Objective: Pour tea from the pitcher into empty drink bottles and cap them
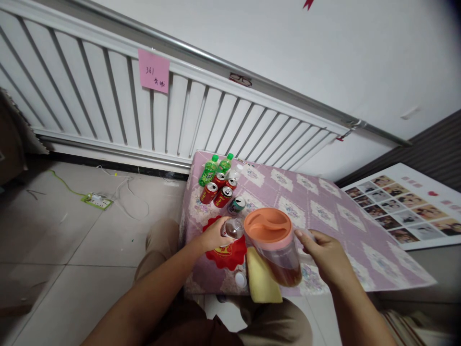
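At the near edge of the table (317, 204), a folded yellow cloth (262, 283) hangs partly over, with a white cap (240, 279) lying just beside it. Just beyond, my right hand (324, 254) is clenched on the large clear pitcher (288, 262), gripping it on the side away from my left. The pitcher is held above the cloth, brown liquid low inside; its long axis leans, orange lid (268, 226) over to the left and base down to the right.

My left hand (214, 235) is curled narrow round a small clear bottle (233, 229) over a scalloped red mat (236, 254). The bottle seems to slant, its mouth up and rightward, close to the pitcher's rim. I judge this to be a pouring step; it calls for a firm left grip, mouth lined up with the rim, and a slow tilt. Whether liquid is flowing I cannot tell.

Farther off stand red cans (219, 190), a greenish can (236, 205) and green bottles (216, 169), then the white radiator (201, 110).
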Action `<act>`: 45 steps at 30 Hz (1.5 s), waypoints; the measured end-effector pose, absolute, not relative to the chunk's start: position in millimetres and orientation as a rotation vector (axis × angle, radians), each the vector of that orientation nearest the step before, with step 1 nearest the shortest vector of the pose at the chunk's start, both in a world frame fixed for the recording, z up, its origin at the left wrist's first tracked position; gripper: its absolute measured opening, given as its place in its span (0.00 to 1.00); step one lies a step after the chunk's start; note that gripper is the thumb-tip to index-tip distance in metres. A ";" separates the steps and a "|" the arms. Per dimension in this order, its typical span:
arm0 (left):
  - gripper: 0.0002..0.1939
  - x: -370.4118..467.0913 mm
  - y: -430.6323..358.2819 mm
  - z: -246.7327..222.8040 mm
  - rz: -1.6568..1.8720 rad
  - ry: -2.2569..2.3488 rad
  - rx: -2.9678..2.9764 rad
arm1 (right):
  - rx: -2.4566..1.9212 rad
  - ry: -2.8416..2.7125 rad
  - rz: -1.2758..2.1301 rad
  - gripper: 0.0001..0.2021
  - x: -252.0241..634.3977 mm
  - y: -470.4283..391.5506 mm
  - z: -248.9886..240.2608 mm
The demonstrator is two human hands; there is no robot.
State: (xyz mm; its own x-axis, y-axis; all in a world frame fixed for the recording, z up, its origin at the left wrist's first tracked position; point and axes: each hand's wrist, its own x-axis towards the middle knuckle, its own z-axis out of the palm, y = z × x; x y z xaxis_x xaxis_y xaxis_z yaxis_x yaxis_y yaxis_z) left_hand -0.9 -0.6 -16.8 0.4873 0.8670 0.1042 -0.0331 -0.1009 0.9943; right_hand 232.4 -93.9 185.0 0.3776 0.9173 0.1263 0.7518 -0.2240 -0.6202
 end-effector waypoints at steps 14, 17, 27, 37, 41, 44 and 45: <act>0.38 -3.6 -1.0 -11.2 0.883 0.796 1.502 | -2.070 -1.432 0.388 0.26 231.0 -94.5 181.9; 0.38 -3.6 -0.9 -11.4 0.886 0.779 1.497 | -2.048 -1.435 0.396 0.25 228.9 -94.5 182.9; 0.39 -2.7 -0.4 -14.4 0.878 0.785 1.488 | -2.063 -1.429 0.369 0.25 230.7 -95.2 181.6; 0.38 -4.1 -1.0 -9.2 0.873 0.785 1.496 | -2.064 -1.421 0.387 0.25 227.8 -95.0 183.3; 0.39 -3.7 -1.1 -9.9 0.866 0.799 1.477 | -2.055 -1.432 0.380 0.24 226.7 -94.9 184.5; 0.38 -3.8 -1.0 -9.8 0.866 0.783 1.472 | -2.067 -1.431 0.380 0.24 225.7 -94.5 185.1; 0.38 -3.8 -1.0 -9.8 0.867 0.774 1.473 | -2.069 -1.434 0.377 0.25 225.5 -94.3 185.3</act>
State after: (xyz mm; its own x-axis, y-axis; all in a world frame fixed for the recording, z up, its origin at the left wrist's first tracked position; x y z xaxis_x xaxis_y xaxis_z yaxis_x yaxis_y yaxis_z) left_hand -3.8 -1.0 -9.8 0.5008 0.8620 0.0783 -0.0196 -0.0792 0.9967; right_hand 225.5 -94.3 185.3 0.3799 0.9201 0.0959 0.7536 -0.2477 -0.6088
